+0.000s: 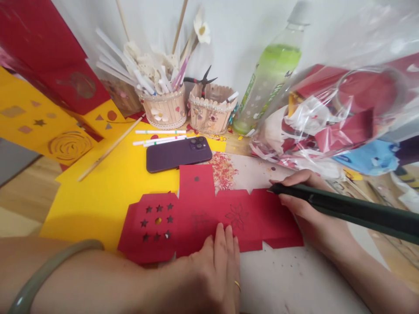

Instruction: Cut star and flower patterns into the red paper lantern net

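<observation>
A red card cut-out (262, 218), shaped like an unfolded box, lies flat in front of me. Star-shaped holes pierce its left panel, and line patterns, one like a flower, mark the middle ones. My left hand (216, 270) rests on the card's lower middle with its fingers stretched out flat. Over the right panel, my right hand (307, 200) grips a thick, dark pen-shaped tool (353, 209) near its front end. The tool's tip is at the panel's upper edge; whether it touches the card I cannot tell.
Behind the card are a purple phone (178, 155), paper straws (160, 131), two decorated stick baskets (165, 109) and a green drink bottle (271, 69). Yellow paper (81, 209) spreads leftward beneath a wooden stick (111, 148). A clear plastic bag (327, 117) of scraps stands at right.
</observation>
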The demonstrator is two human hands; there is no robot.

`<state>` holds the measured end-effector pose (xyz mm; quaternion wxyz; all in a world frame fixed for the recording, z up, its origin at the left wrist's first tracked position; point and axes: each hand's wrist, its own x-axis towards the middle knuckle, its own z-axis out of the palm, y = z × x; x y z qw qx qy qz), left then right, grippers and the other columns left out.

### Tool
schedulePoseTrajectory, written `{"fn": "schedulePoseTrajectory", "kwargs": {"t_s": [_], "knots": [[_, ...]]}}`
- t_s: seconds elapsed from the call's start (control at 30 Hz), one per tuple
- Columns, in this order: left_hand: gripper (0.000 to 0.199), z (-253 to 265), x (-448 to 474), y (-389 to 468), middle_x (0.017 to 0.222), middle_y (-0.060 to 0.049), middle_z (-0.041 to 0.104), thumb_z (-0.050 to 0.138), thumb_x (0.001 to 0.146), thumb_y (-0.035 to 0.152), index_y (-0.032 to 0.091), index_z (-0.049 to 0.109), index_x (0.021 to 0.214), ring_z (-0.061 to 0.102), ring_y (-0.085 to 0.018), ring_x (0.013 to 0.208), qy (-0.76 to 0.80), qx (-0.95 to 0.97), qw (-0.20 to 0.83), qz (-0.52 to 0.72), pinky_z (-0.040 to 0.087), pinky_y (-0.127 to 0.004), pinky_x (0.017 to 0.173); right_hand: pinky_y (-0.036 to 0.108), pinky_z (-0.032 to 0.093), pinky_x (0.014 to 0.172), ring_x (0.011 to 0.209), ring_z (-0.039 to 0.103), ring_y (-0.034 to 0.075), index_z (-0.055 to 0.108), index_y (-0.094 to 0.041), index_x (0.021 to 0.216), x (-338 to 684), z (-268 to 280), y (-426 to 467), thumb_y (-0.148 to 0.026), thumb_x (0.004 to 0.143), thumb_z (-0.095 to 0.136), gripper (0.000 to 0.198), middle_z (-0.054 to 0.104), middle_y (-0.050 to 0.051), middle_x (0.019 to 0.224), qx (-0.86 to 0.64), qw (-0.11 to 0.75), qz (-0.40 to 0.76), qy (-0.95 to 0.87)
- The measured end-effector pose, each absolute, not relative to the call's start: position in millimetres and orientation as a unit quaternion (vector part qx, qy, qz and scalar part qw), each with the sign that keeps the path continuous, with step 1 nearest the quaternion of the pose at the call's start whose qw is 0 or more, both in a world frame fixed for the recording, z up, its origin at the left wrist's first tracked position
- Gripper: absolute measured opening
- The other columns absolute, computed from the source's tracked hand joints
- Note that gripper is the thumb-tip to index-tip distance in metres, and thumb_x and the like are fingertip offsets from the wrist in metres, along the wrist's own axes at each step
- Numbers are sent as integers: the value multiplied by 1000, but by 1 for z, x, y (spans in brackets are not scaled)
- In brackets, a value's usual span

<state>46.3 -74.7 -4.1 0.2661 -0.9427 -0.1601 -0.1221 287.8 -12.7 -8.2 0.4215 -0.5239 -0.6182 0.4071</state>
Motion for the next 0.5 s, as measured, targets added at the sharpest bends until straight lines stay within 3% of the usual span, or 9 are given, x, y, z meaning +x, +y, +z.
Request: {"fn": "schedulePoseTrajectory", "kwargs": {"t_s": [0.1,0.2,0.3,0.5], "knots": [[38,7,44,-80,96,-16,71,40,82,16,-2,66,103,70,-24,84,-130,-938,304,-100,57,-24,65,27,44,73,79,57,14,57,-27,84,287,-2,-7,-25,75,71,17,62,-5,82,-480,461,503,-552],[38,17,40,-87,99,-13,71,38,84,16,1,66,106,68,-21,88,-111,-931,339,-77,57,-25,74,32,47,78,62,53,11,58,-26,79,281,9,-3,-24,70,71,16,56,-7,67,-432,444,580,-529],[36,24,35,-91,104,-10,70,40,87,16,5,66,109,67,-19,92,-76,-928,356,-82,56,-24,79,30,49,67,49,42,8,56,-24,77,270,16,-2,-23,67,66,14,49,-9,56,-398,417,644,-503],[38,28,24,-83,104,-10,70,35,92,21,7,66,108,68,-19,91,13,-922,362,-138,56,-25,76,19,36,48,49,41,7,55,-22,80,254,20,-6,-18,69,59,13,49,-8,56,-385,428,659,-485]]}}
